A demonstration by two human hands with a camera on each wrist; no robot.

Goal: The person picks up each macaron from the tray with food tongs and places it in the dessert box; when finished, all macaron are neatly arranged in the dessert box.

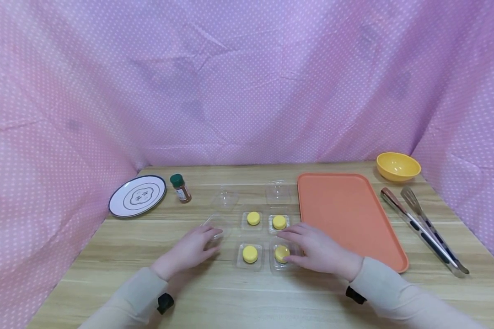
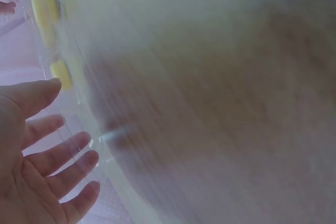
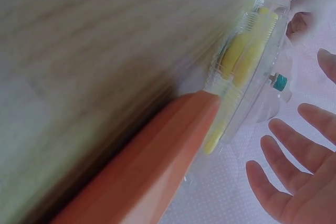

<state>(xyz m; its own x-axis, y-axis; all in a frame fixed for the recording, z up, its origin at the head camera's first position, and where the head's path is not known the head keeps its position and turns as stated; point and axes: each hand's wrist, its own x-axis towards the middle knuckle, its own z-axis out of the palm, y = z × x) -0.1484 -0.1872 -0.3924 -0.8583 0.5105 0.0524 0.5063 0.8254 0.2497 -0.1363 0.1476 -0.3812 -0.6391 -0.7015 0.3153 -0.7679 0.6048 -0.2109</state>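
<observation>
Several yellow macarons sit in small clear plastic boxes in the middle of the table, two at the back and two in front. My right hand (image 1: 319, 249) reaches over the front right box, its fingers spread around the macaron (image 1: 281, 253), which shows through clear plastic. In the right wrist view its fingers (image 3: 286, 179) are loosely bent and hold nothing. To the left of the front left macaron (image 1: 249, 254) is my left hand (image 1: 191, 250), fingertips at an open clear lid (image 1: 214, 221). The left wrist view shows those fingers (image 2: 58, 156) apart and relaxed.
An orange tray (image 1: 346, 214) lies right of the boxes, partly behind my right hand. Beyond it are tongs (image 1: 420, 230), a slotted turner (image 1: 426, 219) and a yellow bowl (image 1: 398, 167). A plate (image 1: 123, 201) and a green-capped spice bottle (image 1: 180, 188) stand back left.
</observation>
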